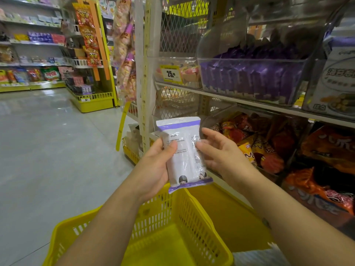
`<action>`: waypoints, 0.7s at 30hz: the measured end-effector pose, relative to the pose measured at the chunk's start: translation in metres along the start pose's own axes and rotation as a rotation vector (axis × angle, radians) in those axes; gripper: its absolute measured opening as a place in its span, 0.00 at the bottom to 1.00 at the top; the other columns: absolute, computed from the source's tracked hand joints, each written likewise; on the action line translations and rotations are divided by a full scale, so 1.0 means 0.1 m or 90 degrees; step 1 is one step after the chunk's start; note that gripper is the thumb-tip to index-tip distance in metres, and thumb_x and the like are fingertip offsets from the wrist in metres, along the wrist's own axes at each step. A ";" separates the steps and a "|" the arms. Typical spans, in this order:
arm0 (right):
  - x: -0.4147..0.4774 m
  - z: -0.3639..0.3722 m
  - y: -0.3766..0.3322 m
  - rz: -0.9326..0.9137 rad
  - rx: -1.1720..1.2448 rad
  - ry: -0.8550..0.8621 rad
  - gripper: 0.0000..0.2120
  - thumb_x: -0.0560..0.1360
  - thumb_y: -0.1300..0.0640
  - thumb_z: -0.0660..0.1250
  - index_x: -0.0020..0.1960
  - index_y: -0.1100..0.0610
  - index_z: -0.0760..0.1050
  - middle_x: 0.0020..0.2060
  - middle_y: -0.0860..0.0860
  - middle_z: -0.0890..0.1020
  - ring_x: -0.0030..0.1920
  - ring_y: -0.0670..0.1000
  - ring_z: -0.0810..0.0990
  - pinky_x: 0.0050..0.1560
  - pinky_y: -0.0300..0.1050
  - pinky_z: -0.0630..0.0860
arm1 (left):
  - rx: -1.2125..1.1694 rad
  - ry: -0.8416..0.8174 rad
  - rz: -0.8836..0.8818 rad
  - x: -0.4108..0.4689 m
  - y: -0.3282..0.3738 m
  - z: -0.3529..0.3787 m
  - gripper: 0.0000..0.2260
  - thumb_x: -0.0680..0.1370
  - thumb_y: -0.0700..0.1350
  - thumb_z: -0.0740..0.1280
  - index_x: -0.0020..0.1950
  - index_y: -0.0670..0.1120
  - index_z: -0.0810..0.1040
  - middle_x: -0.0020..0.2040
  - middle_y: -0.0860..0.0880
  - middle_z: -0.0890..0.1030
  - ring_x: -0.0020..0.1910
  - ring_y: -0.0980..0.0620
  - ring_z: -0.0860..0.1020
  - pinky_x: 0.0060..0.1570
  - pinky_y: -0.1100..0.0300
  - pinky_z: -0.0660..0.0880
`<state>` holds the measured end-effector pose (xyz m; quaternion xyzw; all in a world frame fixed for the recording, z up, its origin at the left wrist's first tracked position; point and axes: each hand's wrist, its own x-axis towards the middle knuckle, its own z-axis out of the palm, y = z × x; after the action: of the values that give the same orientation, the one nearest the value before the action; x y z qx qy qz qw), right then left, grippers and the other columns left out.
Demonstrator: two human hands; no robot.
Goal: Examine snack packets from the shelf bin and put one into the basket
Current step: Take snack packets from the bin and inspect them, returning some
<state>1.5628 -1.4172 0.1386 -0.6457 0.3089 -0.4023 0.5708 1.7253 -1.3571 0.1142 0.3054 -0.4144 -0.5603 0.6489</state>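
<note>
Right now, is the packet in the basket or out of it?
Out. The left hand and right hand hold the packet up above the basket.

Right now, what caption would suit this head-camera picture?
Left hand and right hand hold a white-and-purple snack packet above a yellow basket near shelf bins.

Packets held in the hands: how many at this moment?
1: a white-and-purple packet, gripped by the left hand at its left edge, the right hand pinching its right edge, above the yellow basket. Another behind it could be hidden.
</note>
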 end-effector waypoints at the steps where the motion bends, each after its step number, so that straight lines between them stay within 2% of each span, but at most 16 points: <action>1: 0.00 -0.02 0.00 0.016 0.050 -0.034 0.19 0.77 0.59 0.66 0.67 0.54 0.72 0.53 0.50 0.83 0.52 0.49 0.84 0.49 0.46 0.81 | -0.014 -0.005 0.003 0.00 0.00 0.00 0.19 0.76 0.44 0.62 0.68 0.49 0.72 0.63 0.45 0.81 0.61 0.46 0.80 0.50 0.50 0.80; 3: 0.00 -0.03 -0.01 0.018 0.085 -0.093 0.14 0.77 0.60 0.65 0.63 0.55 0.75 0.52 0.50 0.85 0.49 0.48 0.85 0.43 0.41 0.81 | -0.025 0.007 0.015 0.01 0.00 0.02 0.20 0.75 0.43 0.63 0.67 0.51 0.72 0.61 0.46 0.81 0.59 0.47 0.81 0.48 0.51 0.81; 5: -0.01 -0.03 0.00 0.000 0.078 -0.107 0.15 0.77 0.60 0.65 0.63 0.54 0.74 0.51 0.50 0.85 0.48 0.49 0.85 0.42 0.41 0.80 | -0.013 0.038 0.034 0.02 0.01 0.02 0.21 0.74 0.43 0.63 0.67 0.53 0.72 0.60 0.47 0.82 0.58 0.48 0.81 0.46 0.52 0.81; 9: -0.01 -0.04 -0.03 -0.038 0.031 -0.131 0.18 0.78 0.62 0.64 0.64 0.48 0.69 0.51 0.51 0.85 0.52 0.51 0.84 0.45 0.49 0.82 | 0.023 0.088 0.039 0.04 0.01 0.02 0.21 0.79 0.39 0.61 0.70 0.55 0.70 0.61 0.46 0.81 0.58 0.47 0.81 0.47 0.50 0.81; 11: -0.01 -0.05 -0.04 -0.056 -0.006 -0.140 0.19 0.79 0.63 0.63 0.65 0.45 0.67 0.52 0.50 0.84 0.54 0.51 0.83 0.46 0.52 0.83 | 0.062 0.097 0.030 0.03 0.00 0.03 0.20 0.81 0.40 0.60 0.72 0.57 0.68 0.61 0.47 0.81 0.59 0.47 0.81 0.50 0.46 0.80; 14: -0.02 -0.07 -0.05 -0.068 -0.031 -0.133 0.22 0.79 0.63 0.62 0.68 0.45 0.65 0.55 0.53 0.83 0.55 0.53 0.83 0.49 0.59 0.82 | 0.110 0.061 -0.008 0.00 0.02 0.03 0.21 0.82 0.43 0.60 0.72 0.61 0.66 0.61 0.51 0.81 0.59 0.48 0.81 0.51 0.41 0.80; 17: -0.02 -0.08 -0.04 -0.067 -0.011 -0.126 0.26 0.79 0.64 0.62 0.71 0.43 0.62 0.55 0.57 0.82 0.54 0.54 0.83 0.46 0.56 0.82 | 0.150 -0.030 -0.078 -0.05 0.10 -0.05 0.24 0.79 0.42 0.63 0.71 0.63 0.66 0.62 0.52 0.81 0.59 0.48 0.81 0.51 0.42 0.80; 19: -0.01 -0.10 -0.04 -0.057 0.013 -0.129 0.26 0.79 0.64 0.62 0.69 0.39 0.62 0.54 0.56 0.83 0.54 0.55 0.83 0.45 0.54 0.83 | 0.160 -0.087 -0.138 -0.09 0.14 -0.12 0.28 0.76 0.41 0.66 0.72 0.61 0.64 0.62 0.49 0.81 0.60 0.45 0.80 0.48 0.47 0.81; 21: 0.00 -0.11 -0.04 -0.041 0.040 -0.123 0.25 0.79 0.63 0.62 0.63 0.34 0.64 0.52 0.54 0.84 0.54 0.55 0.84 0.46 0.55 0.82 | 0.151 -0.098 -0.169 -0.11 0.16 -0.17 0.30 0.73 0.41 0.68 0.73 0.57 0.65 0.61 0.46 0.82 0.57 0.44 0.82 0.43 0.53 0.81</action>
<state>1.5529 -1.4222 0.1431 -0.6729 0.2190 -0.3655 0.6047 1.7475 -1.3447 0.1177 0.3880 -0.4821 -0.6097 0.4952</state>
